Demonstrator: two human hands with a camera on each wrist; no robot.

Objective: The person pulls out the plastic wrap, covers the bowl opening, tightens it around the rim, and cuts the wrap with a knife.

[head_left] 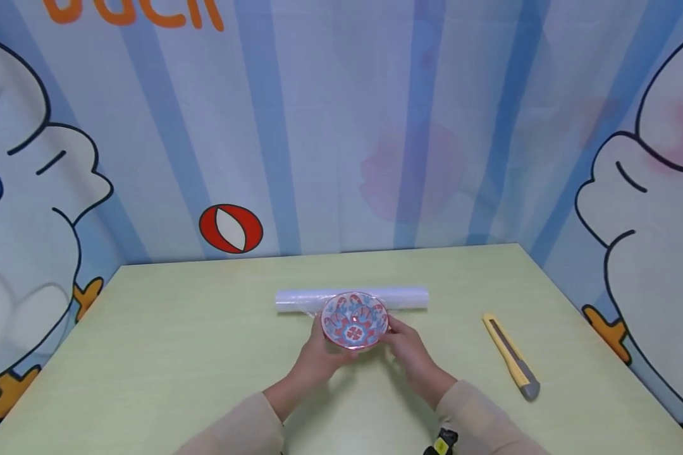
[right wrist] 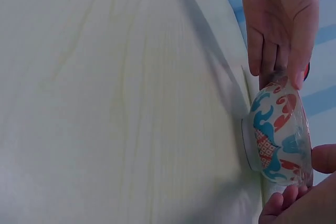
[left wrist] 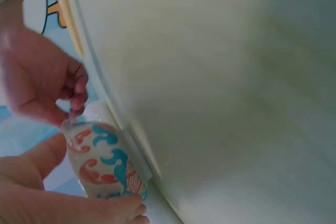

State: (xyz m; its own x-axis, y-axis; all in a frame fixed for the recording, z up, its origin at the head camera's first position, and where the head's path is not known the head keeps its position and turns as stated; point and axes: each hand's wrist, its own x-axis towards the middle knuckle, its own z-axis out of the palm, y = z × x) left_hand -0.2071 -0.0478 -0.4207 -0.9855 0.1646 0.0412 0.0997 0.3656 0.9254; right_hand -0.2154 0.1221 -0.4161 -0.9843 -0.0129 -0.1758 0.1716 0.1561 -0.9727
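A small bowl (head_left: 355, 320) with a red, blue and white pattern is held up between both hands, tilted so its inside shows in the head view. Clear cling film (right wrist: 303, 129) glints over its mouth and side. My left hand (head_left: 317, 359) grips the bowl's left side, thumb at the near rim; in the left wrist view its thumb and fingers spread along the patterned outside. My right hand (head_left: 411, 355) pinches the film-covered rim on the right, with its other fingers curled. Behind the bowl lies a roll of cling film (head_left: 408, 297), partly hidden, a wisp of film showing beside the bowl.
To the right on the pale table (head_left: 176, 354) lies a yellow utility knife (head_left: 511, 356) with a grey end. A printed blue-striped backdrop (head_left: 336, 139) stands along the table's back edge and both sides.
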